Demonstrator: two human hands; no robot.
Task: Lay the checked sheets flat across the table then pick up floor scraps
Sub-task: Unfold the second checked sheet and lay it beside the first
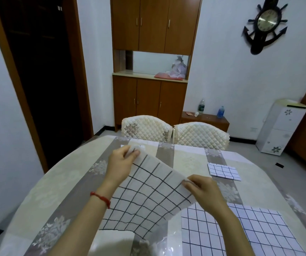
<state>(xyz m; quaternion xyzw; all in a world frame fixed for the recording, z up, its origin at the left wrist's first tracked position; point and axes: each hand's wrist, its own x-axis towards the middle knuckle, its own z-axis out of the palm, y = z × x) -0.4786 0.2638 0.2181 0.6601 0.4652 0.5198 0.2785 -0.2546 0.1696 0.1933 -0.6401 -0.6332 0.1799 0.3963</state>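
Both hands, the left hand [120, 164] and right hand [202, 189], pinch opposite corners of a checked sheet [148, 196] lifted over the table [71, 174]; lowering it taut should prevent wrinkles.

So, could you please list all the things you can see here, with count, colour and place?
held sheet: 1, white with black checks, lifted over the table
flat sheet: 1, same pattern, near right
folded sheet: 1, same pattern, far right
table: 1, beige and grey cloth
chairs: 2, cream, behind table
cabinet: 1, brown, back wall
clock: 1, dark, right wall
bottles: 2, low shelf
left hand: pinches far corner
right hand: pinches right corner
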